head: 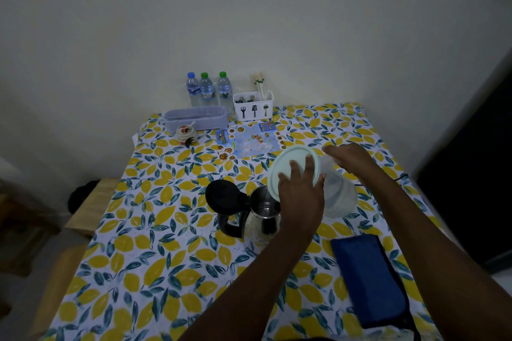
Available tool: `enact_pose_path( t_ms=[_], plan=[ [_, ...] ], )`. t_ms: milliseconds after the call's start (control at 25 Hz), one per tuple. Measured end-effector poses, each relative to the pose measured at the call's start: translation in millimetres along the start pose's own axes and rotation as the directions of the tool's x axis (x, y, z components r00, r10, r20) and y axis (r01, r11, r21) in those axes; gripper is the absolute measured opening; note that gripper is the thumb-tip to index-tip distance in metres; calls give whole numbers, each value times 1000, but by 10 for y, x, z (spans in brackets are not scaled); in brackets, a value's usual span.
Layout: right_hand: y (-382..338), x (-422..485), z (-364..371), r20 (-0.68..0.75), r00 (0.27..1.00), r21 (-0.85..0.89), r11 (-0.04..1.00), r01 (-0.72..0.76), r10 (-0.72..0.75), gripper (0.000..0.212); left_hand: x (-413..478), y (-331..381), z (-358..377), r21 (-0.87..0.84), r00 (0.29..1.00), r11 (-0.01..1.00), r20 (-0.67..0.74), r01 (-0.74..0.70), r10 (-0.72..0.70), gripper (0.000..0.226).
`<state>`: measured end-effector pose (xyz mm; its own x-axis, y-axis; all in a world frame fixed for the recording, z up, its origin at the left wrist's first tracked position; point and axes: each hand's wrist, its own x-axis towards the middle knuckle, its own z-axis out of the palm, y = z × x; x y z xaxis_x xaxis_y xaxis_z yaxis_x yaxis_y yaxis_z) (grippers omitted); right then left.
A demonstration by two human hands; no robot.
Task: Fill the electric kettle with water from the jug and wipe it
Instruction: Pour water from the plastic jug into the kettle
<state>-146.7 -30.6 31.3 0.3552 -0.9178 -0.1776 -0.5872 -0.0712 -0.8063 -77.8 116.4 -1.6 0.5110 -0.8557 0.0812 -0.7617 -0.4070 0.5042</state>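
The kettle (260, 213) stands upright near the middle of the table (155, 271), its black lid (223, 196) swung open to the left and its steel mouth uncovered. Just right of the kettle a clear jug (339, 196) is held tilted toward that mouth, with its pale round lid (291, 166) facing the kettle. The left hand (300, 194) is pressed flat on the jug lid, fingers spread apart across it. The right hand (350, 158) is laid over the far side of the jug — its fingers look curled on the jug, though motion blur hides the exact grip. A folded blue cloth (370, 279) lies on the table nearer than the kettle and to its right. Beyond the kettle a menu (249, 141) lies flat — farther still, by the wall, are seen three bottles (207, 90), a white cutlery holder (253, 106), a lavender box (195, 117) and a small jar (186, 134).
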Motion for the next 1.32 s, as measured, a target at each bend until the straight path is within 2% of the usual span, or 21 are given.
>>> enact_pose_path(
  t_ms=[240,480,640,760,880,1040,1120,1200,1320],
  plan=[
    [269,39,-55,-14,994,177,978,-106,111,43,14,120,85,114,999,992,11,-45,44,56],
    [713,72,-60,18,976,407,889,-207,219,47,42,271,287,208,992,970,27,-128,125,53],
    [970,192,-157,44,904,446,801,-400,426,46,140,423,501,255,977,946,120,-200,174,55],
    [1312,205,-318,29,903,547,750,-373,428,50,199,622,724,236,947,925,189,-299,259,55],
    [1635,263,-629,-18,863,571,713,-406,506,54,290,894,1004,223,906,891,254,-394,337,56],
    [2187,345,-1073,-77,898,677,684,-271,433,33,483,1281,1415,218,802,796,373,-565,467,57],
    [2405,370,-1198,-143,881,710,667,-226,451,40,602,1445,1587,208,748,750,426,-629,509,58],
    [2513,430,-1285,-206,826,730,645,-227,524,56,708,1580,1735,179,712,728,454,-662,536,57],
    [2587,558,-1405,-208,791,731,628,-265,576,59,846,1726,1914,173,689,707,468,-686,554,56]
  ],
)
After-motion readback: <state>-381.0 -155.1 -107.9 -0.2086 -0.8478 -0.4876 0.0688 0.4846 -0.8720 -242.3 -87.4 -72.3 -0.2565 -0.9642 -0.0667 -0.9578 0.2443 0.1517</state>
